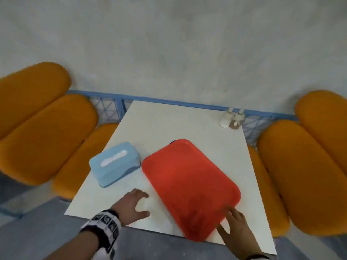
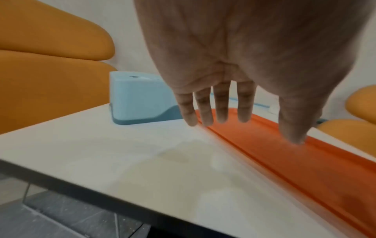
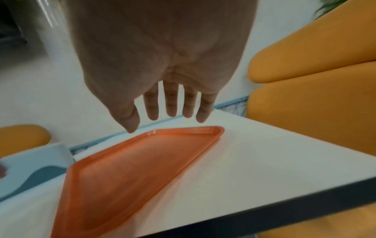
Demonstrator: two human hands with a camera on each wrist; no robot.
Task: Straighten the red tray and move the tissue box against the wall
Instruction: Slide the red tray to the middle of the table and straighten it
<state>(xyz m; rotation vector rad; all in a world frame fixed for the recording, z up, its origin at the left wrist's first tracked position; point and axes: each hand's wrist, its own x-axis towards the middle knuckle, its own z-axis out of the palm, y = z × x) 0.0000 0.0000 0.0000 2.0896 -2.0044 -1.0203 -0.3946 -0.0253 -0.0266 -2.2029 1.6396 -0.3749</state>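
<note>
While the red tray (image 1: 189,186) lies empty on the white surface (image 1: 187,121), its long axis runs on a slant, from the near edge by the person up and leftward toward the wall (image 1: 169,53), so it sits crooked against the surface's edges. Its near corner overhangs the front edge slightly. Both hands flank that near end. The right hand (image 1: 235,228) hovers with fingers spread and straight just over the near right corner, holding nothing; whether it touches the rim I cannot tell. The left hand (image 1: 134,205), fingers loosely splayed and empty, hangs just beside the tray's left long edge, apart from it. The right hand looks nearer to contact, so I judge the turn would start there, swinging the near end to square the tray. The blue tissue box (image 1: 115,166) stands left of the tray, also askew, well apart from the wall, closer to the left hand.
</note>
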